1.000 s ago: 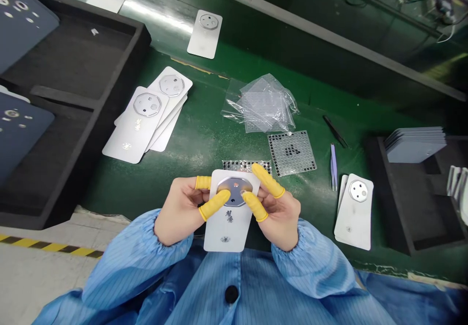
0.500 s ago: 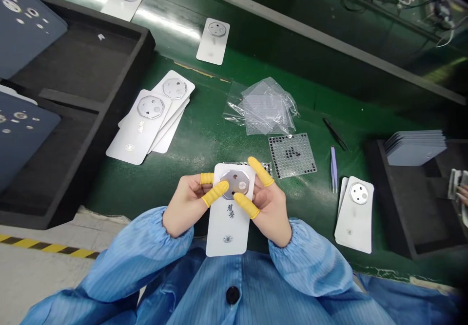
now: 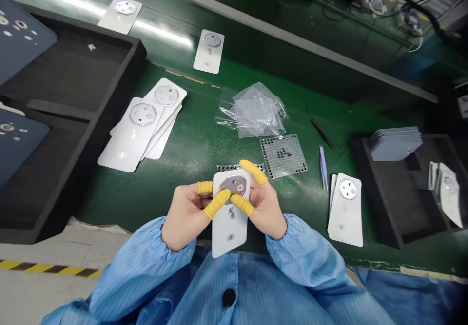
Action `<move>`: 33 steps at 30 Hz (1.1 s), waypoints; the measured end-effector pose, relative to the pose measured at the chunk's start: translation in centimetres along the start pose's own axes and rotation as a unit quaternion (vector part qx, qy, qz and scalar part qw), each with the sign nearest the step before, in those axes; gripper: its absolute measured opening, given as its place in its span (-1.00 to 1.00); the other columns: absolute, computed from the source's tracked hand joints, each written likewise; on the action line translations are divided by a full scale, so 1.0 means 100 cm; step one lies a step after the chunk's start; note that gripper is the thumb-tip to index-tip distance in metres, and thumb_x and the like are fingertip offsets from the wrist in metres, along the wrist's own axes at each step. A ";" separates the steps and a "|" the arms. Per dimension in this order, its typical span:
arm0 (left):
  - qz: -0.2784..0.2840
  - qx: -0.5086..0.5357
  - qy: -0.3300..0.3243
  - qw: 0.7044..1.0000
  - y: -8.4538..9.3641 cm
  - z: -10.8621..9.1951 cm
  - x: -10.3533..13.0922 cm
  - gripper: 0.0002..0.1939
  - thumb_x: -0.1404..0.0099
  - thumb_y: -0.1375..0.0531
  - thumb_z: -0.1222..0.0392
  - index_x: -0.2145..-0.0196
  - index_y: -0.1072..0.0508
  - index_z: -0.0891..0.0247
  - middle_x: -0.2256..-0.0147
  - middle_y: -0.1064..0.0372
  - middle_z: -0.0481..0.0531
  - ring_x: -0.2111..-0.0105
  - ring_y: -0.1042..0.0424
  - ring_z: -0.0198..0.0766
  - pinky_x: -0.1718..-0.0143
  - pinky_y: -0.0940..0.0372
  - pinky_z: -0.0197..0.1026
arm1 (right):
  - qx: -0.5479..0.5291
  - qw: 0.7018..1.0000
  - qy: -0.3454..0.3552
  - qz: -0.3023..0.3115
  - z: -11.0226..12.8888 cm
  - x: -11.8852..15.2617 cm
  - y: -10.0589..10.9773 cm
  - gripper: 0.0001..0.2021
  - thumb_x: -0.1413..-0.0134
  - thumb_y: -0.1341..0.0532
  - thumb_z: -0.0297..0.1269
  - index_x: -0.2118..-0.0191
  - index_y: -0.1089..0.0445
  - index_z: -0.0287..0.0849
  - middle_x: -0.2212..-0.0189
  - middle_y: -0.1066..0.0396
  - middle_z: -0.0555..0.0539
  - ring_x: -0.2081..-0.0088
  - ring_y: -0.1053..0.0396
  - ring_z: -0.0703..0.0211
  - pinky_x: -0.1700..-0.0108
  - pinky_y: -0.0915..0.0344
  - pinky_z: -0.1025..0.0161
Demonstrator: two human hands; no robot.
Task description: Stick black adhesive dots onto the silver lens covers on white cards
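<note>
A white phone back cover [image 3: 229, 232] with an octagonal camera ring is held upright-facing in front of my chest. My left hand [image 3: 190, 210] grips its left edge, the thumb in a yellow finger cot pressing on the ring's lower part. On the other side my right hand [image 3: 265, 205] holds the right edge, its thumb also on the ring and the index finger at the top corner. Just behind the cover lies a strip with small black dots [image 3: 223, 167], partly hidden. Beside it is a clear sheet of black dots [image 3: 284, 156].
Stacked white covers [image 3: 126, 137] lie left, more white covers [image 3: 345, 218] right. Purple tweezers [image 3: 323, 167], black tweezers [image 3: 322, 133] and crumpled clear sheets [image 3: 258, 110] lie on the green bench. Black trays [image 3: 120, 91] with blue-grey panels [image 3: 395, 144] stand at both sides.
Both thumbs now press closer together on the camera ring, and the cover is tilted slightly differently. The view has shifted. At far right, the other person's hand has left the tray.
</note>
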State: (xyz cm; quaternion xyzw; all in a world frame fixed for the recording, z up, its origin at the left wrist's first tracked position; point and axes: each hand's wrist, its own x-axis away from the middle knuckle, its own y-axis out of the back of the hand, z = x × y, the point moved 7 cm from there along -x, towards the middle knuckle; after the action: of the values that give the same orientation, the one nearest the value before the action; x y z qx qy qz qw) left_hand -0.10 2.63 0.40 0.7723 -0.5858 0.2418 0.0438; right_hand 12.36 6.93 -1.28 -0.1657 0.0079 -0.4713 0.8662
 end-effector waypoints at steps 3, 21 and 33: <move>-0.040 -0.052 -0.008 0.998 0.006 -0.002 0.000 -0.73 0.14 -0.46 0.16 0.44 -0.60 0.32 0.48 -0.58 0.05 0.51 -0.56 -0.14 0.52 -0.48 -0.30 | 0.005 1.000 -0.005 0.014 -0.004 0.003 -0.006 -0.39 -0.04 -0.29 -0.14 -0.19 -0.09 0.01 0.02 -0.43 -0.08 0.10 -0.49 0.14 0.03 -0.48 0.13; -0.082 -0.326 -0.170 0.926 0.026 0.018 0.009 -0.60 -0.25 -0.16 0.13 -0.03 -0.37 0.26 0.17 -0.52 0.10 0.15 -0.51 -0.09 -0.04 -0.32 -0.06 | 0.659 0.674 0.065 -0.328 0.101 0.111 0.246 -0.40 -0.04 -0.26 -0.09 -0.18 -0.22 -0.21 -0.23 -0.13 -0.31 -0.27 -0.08 -0.18 -0.28 -0.04 -0.18; -0.074 -0.392 -0.101 0.911 0.020 0.021 0.007 -0.64 -0.26 -0.13 -0.02 0.15 -0.40 0.33 0.32 -0.49 0.13 0.36 -0.51 -0.14 0.24 -0.44 -0.06 | 0.537 0.793 0.286 -0.020 0.005 0.020 0.021 -0.72 -0.16 -0.19 -0.41 0.00 -0.37 -0.17 -0.06 -0.38 -0.26 -0.21 -0.20 0.00 -0.12 -0.32 -0.07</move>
State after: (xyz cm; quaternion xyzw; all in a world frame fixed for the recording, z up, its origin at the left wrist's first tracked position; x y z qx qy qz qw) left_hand -1.10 0.69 -1.61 0.7543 -0.5760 -0.0906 0.3017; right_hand 15.22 6.45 -1.17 0.4685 -0.0022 -0.4431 0.7643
